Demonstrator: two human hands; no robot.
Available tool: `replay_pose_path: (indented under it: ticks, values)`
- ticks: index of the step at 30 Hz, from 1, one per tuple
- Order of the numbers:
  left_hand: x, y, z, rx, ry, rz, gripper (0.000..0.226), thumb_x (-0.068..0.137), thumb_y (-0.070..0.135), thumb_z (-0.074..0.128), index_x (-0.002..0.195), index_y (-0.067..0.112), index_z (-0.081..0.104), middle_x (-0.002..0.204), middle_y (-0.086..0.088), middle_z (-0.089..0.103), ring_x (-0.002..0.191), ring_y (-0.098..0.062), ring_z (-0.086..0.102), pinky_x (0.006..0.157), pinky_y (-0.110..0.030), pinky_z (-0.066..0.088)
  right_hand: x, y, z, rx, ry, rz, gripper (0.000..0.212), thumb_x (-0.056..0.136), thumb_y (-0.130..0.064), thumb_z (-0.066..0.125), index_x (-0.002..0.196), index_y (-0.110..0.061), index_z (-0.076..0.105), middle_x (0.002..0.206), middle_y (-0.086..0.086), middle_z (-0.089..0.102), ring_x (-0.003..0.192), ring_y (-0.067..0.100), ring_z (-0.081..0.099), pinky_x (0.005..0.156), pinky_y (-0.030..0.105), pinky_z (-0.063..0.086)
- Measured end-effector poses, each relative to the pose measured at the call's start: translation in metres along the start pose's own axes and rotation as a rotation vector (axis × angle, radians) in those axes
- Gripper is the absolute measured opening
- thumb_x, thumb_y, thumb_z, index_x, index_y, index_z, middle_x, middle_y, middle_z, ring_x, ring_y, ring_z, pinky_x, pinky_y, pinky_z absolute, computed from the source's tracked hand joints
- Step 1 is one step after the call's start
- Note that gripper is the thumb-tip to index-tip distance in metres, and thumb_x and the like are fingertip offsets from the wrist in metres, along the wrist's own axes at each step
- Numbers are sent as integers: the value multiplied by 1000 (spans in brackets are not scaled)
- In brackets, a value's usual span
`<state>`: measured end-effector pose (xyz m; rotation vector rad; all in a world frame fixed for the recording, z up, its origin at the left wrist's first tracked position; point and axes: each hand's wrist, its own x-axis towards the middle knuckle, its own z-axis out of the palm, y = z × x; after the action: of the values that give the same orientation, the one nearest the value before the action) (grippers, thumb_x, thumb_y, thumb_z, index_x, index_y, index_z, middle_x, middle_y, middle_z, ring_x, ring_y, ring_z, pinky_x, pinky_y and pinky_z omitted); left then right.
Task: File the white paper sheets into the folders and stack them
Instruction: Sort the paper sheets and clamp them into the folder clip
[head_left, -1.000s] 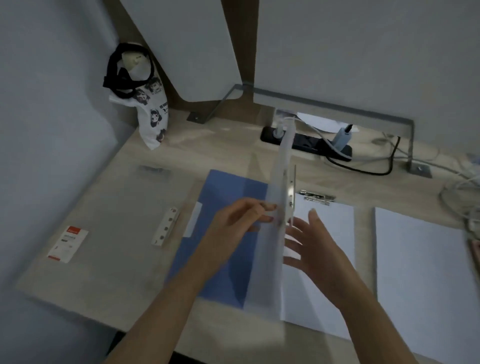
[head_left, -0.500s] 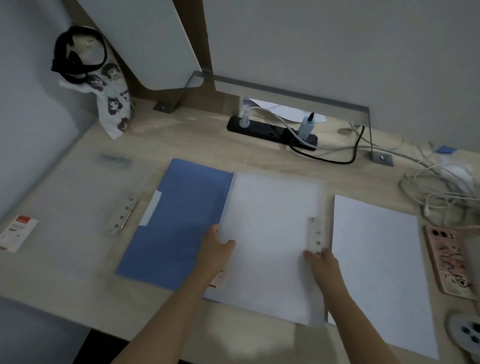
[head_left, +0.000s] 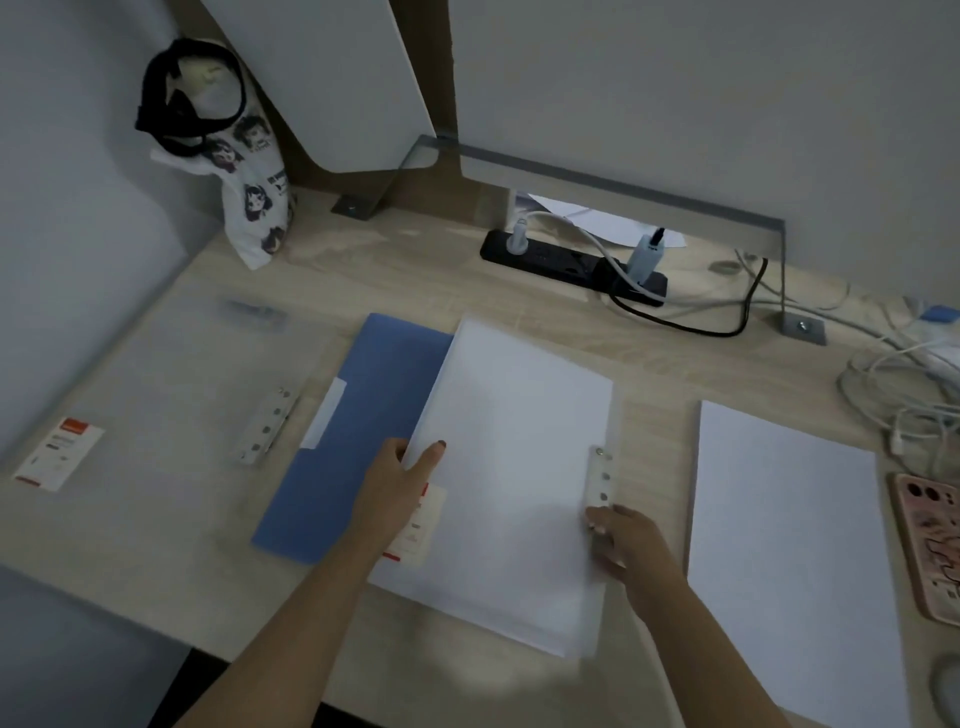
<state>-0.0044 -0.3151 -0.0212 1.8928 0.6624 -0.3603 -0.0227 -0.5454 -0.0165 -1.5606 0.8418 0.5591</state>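
A translucent white folder (head_left: 514, 467), closed with paper inside, lies tilted on the desk's middle, slightly lifted at its left edge. My left hand (head_left: 400, 488) grips that left edge, thumb on top. My right hand (head_left: 623, 540) holds the right edge by the metal clip strip (head_left: 600, 478). A blue folder (head_left: 358, 441) lies flat just to the left, partly under the white one. Further left lies a clear folder (head_left: 171, 415) with its own clip strip. A stack of white paper sheets (head_left: 784, 545) sits to the right.
A black power strip (head_left: 566, 260) with plugs and cables runs along the back of the wooden desk (head_left: 441, 270). Tangled white cables (head_left: 904, 384) and a pink phone (head_left: 930, 545) lie at far right. A printed cloth bag (head_left: 244, 192) leans in the back left corner.
The folder cover stood upright a second ago and has since been closed flat. Since then both hands have gripped its edges and turned it slightly, lifting the left side.
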Motion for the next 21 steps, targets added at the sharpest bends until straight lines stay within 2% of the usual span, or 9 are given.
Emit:
replay_pose_path:
  ticks: [4, 6, 8, 10, 13, 16, 18, 20, 21]
  values:
    - [20, -12, -45, 65, 95, 29, 36, 88, 46, 53, 110, 18, 48, 80, -1, 57, 67, -17, 56, 61, -28, 43, -7, -11, 43, 32, -98, -86, 15, 77, -6, 63, 70, -16, 53, 67, 2, 52, 58, 13, 45, 55, 25, 31]
    - [29, -17, -63, 105, 135, 35, 42, 89, 46, 51, 119, 16, 48, 90, -3, 60, 74, -20, 57, 63, -30, 43, -6, -13, 64, 49, -107, -106, 13, 83, -8, 63, 94, -14, 58, 87, 3, 61, 76, 17, 56, 65, 27, 40]
    - [40, -23, -77, 134, 185, 35, 47, 90, 42, 50, 126, 12, 48, 113, -8, 59, 94, -27, 58, 77, -33, 43, -2, -11, 85, 2, -113, -103, 42, 85, -12, 62, 125, -7, 48, 113, 9, 58, 99, 23, 55, 80, 30, 40]
    - [48, -30, -86, 172, 218, 41, 47, 92, 38, 50, 129, 8, 46, 129, -12, 52, 114, -30, 52, 93, -40, 42, 2, -8, 100, -85, -89, -122, 53, 87, -12, 60, 135, -6, 39, 126, 12, 52, 107, 24, 51, 85, 30, 37]
    - [55, -40, -102, 253, 250, 89, 38, 91, 29, 51, 121, 5, 51, 129, -17, 48, 118, -33, 46, 96, -45, 43, 2, -7, 117, -262, 76, -209, 50, 86, -12, 59, 133, -3, 43, 129, 19, 50, 107, 27, 52, 85, 32, 42]
    - [65, -43, -127, 361, 354, 176, 34, 89, 21, 55, 119, 6, 55, 128, -16, 46, 120, -33, 40, 95, -46, 40, -7, -17, 129, -451, 303, -486, 36, 85, -5, 57, 120, 3, 54, 116, 22, 53, 104, 35, 54, 87, 42, 46]
    - [79, -48, -156, 429, 428, 213, 40, 85, 19, 61, 122, 5, 53, 132, -18, 44, 123, -35, 37, 100, -46, 36, -15, -29, 149, -435, 245, -624, 32, 86, -2, 54, 118, -4, 56, 111, 8, 46, 105, 26, 51, 91, 39, 45]
    - [95, -55, -187, 483, 497, 182, 50, 83, 22, 65, 127, 4, 50, 137, -21, 39, 128, -38, 33, 104, -48, 32, -25, -42, 176, -410, 78, -638, 31, 90, -6, 51, 119, -17, 54, 116, -5, 39, 110, 14, 46, 96, 26, 39]
    - [104, -60, -203, 499, 531, 146, 57, 82, 26, 67, 130, 3, 47, 140, -23, 36, 131, -40, 30, 106, -49, 28, -28, -46, 192, -398, -4, -633, 29, 91, -7, 50, 117, -21, 54, 117, -8, 40, 111, 11, 46, 93, 17, 37]
